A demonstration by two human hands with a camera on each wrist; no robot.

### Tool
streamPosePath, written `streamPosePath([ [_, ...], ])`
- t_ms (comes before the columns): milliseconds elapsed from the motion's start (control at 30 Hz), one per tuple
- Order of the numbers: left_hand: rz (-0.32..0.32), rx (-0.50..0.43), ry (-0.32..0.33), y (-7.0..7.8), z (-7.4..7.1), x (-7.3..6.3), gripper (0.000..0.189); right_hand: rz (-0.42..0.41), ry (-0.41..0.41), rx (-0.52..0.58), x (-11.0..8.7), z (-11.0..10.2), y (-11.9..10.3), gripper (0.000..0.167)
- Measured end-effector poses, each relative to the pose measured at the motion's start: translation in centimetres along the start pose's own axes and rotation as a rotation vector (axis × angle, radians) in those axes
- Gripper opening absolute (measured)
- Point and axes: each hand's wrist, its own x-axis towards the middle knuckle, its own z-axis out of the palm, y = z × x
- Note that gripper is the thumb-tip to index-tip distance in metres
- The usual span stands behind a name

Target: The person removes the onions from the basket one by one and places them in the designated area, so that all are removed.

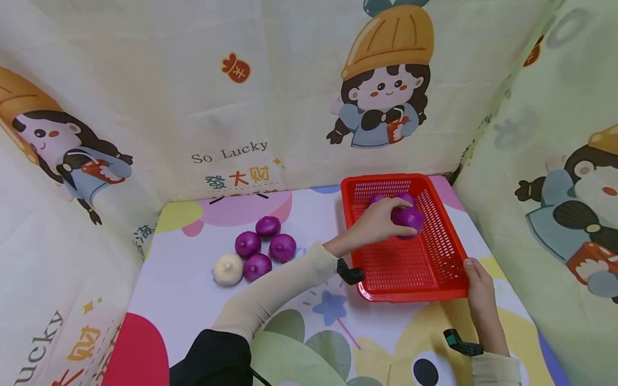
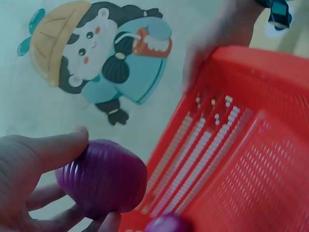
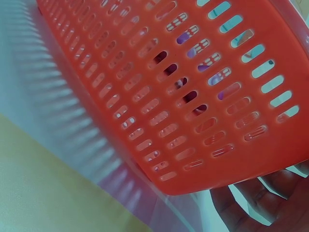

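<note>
My left hand grips a purple onion over the red plastic basket, thumb and fingers round its sides. The left wrist view shows this purple onion close up, with another onion below it in the basket. At the back of the basket lie more purple onions, partly hidden by the left hand. My right hand holds the basket at its near right corner. In the right wrist view, the fingers curl under the slotted basket wall.
Left of the basket, several purple onions sit grouped on the patterned tabletop. A pale white onion stands at that group's left side. Cartoon-printed cloth walls the table at the back and both sides.
</note>
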Motion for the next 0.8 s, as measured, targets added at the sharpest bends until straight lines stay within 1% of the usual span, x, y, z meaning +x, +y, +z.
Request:
streamPosePath([
  [67, 0.035, 0.020, 0.000, -0.3, -1.1, -0.5, 0.066, -0.006, -0.005, 0.014, 0.0, -0.1, 0.1, 0.025],
  [167, 0.059, 0.029, 0.013, -0.9, -2.5, -1.3, 0.064, -0.020, -0.010, 0.029, 0.1, -0.2, 0.2, 0.023],
  [333, 0.073, 0.051, 0.034, -2.0, -4.3, -2.6, 0.060, -0.038, -0.005, 0.019, 0.1, -0.1, 0.2, 0.024],
  [400, 0.071, 0.056, 0.050, -2.4, -4.9, -3.2, 0.060, -0.031, -0.002, 0.009, 0.1, -0.1, 0.2, 0.025],
  [467, 0.082, 0.079, 0.084, -2.9, -5.4, -4.0, 0.059, -0.027, -0.004, 0.009, 0.2, -0.1, 0.2, 0.025],
  [633, 0.123, 0.188, 0.180, -4.0, -6.5, -5.6, 0.059, -0.028, -0.011, 0.026, 0.3, -0.3, 0.2, 0.023],
  [733, 0.114, 0.221, 0.224, -4.9, -6.9, -6.5, 0.058, -0.028, -0.012, 0.036, 0.2, -0.3, 0.2, 0.020],
  [800, 0.096, 0.218, 0.254, -5.7, -7.3, -7.0, 0.057, -0.025, -0.015, 0.041, 0.2, -0.3, 0.3, 0.020],
])
